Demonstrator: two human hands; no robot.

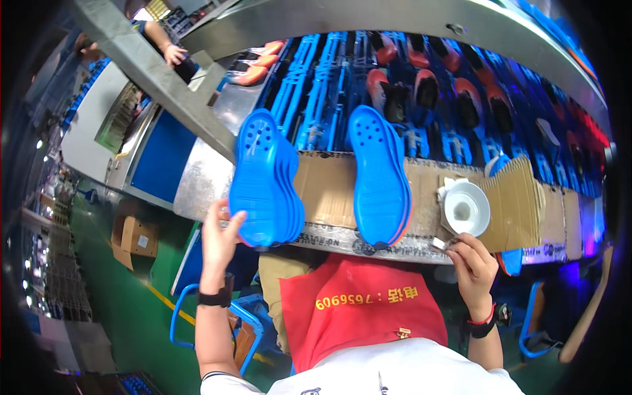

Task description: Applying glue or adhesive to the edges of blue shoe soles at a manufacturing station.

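Note:
A stack of blue shoe soles (266, 184) lies at the left of the worktable, with holes near the toe ends. At its left edge is my left hand (220, 240), its thumb over the rim of the sole and its fingers along the side. To the right lies a second, smaller pile of blue shoe soles (380, 181), apart from the first. My right hand (474, 266) pinches a small white-tipped tool (440, 243) at the table's front edge; its exact kind is unclear. Just beyond that hand stands a white bowl (466, 209) with a pale residue inside.
Flattened cardboard (326, 187) covers the table's near strip; another cardboard piece (517, 204) lies beside the bowl. Behind runs a blue rack line carrying orange-and-black shoes (426, 89). A metal post (158, 72) slants at the left. Another person's hand (174, 55) shows at upper left.

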